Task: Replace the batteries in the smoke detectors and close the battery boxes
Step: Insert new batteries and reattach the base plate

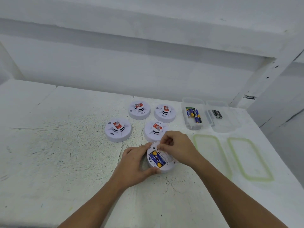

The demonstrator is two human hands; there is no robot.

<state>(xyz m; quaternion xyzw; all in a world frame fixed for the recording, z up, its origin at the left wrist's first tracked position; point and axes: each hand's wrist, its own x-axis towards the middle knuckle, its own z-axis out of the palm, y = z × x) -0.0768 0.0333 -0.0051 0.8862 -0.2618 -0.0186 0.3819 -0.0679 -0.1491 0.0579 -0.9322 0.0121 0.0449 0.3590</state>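
A white smoke detector (166, 167) lies upside down near the table's middle, its battery bay open with blue-and-yellow batteries (156, 159) inside. My left hand (134, 163) grips the detector's left rim. My right hand (176, 147) is over its far edge, fingertips pinched at the bay's top end; what they pinch is hidden. Several other detectors sit face up behind: one at the left (118, 130), two at the back (139, 110) (165, 113), and one (153, 130) just beyond my right hand.
A clear box (193, 127) holding blue-and-yellow batteries stands at the back right. Beside it a second clear box (227, 127) holds black batteries (217, 114). Two clear lids with green seals (212, 155) (250, 158) lie in front of them. A white wall rises behind the table.
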